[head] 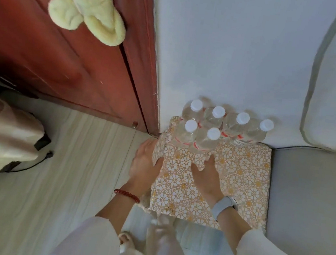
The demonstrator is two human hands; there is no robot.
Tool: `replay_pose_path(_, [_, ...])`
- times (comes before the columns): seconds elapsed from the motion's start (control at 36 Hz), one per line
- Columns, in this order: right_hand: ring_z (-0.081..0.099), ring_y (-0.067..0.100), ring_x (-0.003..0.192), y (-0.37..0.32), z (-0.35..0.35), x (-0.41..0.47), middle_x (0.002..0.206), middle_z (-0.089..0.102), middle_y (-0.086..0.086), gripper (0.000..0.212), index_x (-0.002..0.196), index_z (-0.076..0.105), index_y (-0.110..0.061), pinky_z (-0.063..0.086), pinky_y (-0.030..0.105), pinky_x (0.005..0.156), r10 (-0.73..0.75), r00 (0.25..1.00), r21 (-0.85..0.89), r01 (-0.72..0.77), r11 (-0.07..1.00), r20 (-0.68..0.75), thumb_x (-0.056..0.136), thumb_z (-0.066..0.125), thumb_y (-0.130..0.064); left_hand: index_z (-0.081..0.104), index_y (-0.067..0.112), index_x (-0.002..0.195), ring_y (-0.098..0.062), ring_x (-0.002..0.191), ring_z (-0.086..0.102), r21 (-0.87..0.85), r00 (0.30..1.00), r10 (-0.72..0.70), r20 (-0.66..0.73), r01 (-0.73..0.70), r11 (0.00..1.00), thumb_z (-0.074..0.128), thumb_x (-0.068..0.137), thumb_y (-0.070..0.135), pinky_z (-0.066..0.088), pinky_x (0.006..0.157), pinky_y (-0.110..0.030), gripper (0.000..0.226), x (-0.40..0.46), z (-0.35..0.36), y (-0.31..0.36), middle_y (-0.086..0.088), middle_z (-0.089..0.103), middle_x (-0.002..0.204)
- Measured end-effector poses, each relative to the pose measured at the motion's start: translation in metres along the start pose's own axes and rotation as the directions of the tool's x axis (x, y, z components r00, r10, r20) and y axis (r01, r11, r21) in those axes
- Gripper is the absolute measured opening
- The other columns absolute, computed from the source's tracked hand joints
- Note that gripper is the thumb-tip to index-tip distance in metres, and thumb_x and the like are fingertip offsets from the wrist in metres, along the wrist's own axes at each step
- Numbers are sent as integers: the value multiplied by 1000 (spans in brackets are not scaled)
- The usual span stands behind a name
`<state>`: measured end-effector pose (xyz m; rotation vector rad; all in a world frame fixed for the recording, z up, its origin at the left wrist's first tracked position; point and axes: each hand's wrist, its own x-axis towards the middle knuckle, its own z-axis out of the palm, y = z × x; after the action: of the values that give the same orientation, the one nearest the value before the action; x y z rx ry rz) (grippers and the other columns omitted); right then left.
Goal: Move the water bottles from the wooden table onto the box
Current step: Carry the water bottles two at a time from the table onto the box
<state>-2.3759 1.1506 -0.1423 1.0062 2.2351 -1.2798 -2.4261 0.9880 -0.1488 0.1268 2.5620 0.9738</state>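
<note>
Several clear water bottles (208, 135) with white caps and red labels stand upright in two rows at the far edge of a box (239, 178) covered in a white and gold flower pattern. My left hand (144, 162) rests against the box's left side, its fingers spread on the patterned cover. On top of the box, just in front of the nearest bottles, lies my right hand (207, 176), flat with the fingers apart and nothing in it. No wooden table is in view.
The box stands in a corner between a white wall (235, 51) and a reddish wooden door (56, 50) with a pale yellow towel (87, 5) hanging on it. A grey cushioned seat (310, 198) adjoins the box on the right. Pale wood flooring lies to the left.
</note>
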Motion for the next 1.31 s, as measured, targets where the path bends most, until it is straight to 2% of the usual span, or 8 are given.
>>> replay_pose_path(0.19, [53, 26, 118, -48, 57, -80, 134, 50, 12, 46, 136, 37, -8, 42, 30, 92, -149, 941, -183, 211, 960, 302, 94, 43, -28, 41, 8, 135, -24, 127, 41, -95, 960, -188, -209, 172, 981, 53, 91, 21, 37, 99, -29, 47, -102, -77, -59, -8, 38, 140])
replay_pose_path(0.28, [59, 29, 106, -75, 101, -130, 115, 63, 17, 35, 121, 50, -1, 47, 39, 93, -285, 864, -247, 408, 879, 415, 94, 44, -23, 43, 8, 133, -27, 122, 46, -108, 911, -242, -335, 218, 970, 52, 91, 23, 44, 96, -36, 45, -161, -119, -89, -8, 43, 137])
replay_pose_path(0.42, [58, 33, 108, -100, 193, -249, 112, 66, 17, 27, 113, 58, -4, 44, 39, 93, -452, 706, -257, 654, 711, 545, 90, 49, -15, 46, 8, 131, -28, 117, 50, -134, 772, -317, -551, 294, 946, 54, 91, 23, 43, 97, -37, 44, -295, -186, -151, -12, 49, 130])
replay_pose_path(0.69, [56, 11, 96, -55, 389, -563, 111, 65, 4, 27, 114, 60, -12, 34, 10, 71, -429, 193, 23, 893, 448, 882, 92, 49, -23, 52, 10, 125, -30, 105, 56, -453, 193, -617, -763, 521, 723, 58, 88, 22, 40, 90, -31, 39, -667, -248, -284, -13, 55, 119])
replay_pose_path(0.83, [52, 11, 97, -3, 470, -711, 113, 63, 4, 27, 117, 56, -13, 41, 24, 87, -246, -79, 162, 928, 336, 966, 93, 47, -23, 55, 7, 122, -29, 113, 53, -639, -149, -674, -723, 515, 572, 60, 87, 18, 40, 97, -36, 38, -834, -228, -322, -15, 56, 120])
replay_pose_path(0.94, [57, 17, 94, 45, 525, -813, 111, 65, 10, 26, 114, 58, -9, 40, 21, 77, -82, -256, 267, 949, 168, 963, 93, 48, -18, 53, 11, 125, -27, 112, 54, -779, -378, -704, -601, 476, 409, 57, 89, 23, 38, 94, -31, 39, -941, -192, -350, -10, 55, 124])
replay_pose_path(1.19, [59, 18, 96, 165, 656, -1011, 111, 65, 8, 26, 113, 59, -11, 39, 21, 76, 239, -487, 505, 863, -19, 840, 94, 47, -22, 54, 8, 123, -25, 114, 52, -932, -675, -647, -355, 311, 187, 57, 89, 21, 39, 97, -33, 37, -1145, -138, -425, -12, 55, 124])
replay_pose_path(1.31, [59, 21, 104, 218, 706, -1118, 112, 66, 8, 27, 114, 60, -11, 41, 25, 80, 339, -553, 603, 796, -54, 761, 93, 45, -22, 53, 11, 124, -24, 113, 51, -963, -750, -607, -261, 245, 111, 54, 90, 23, 38, 95, -32, 37, -1245, -145, -460, -10, 54, 125])
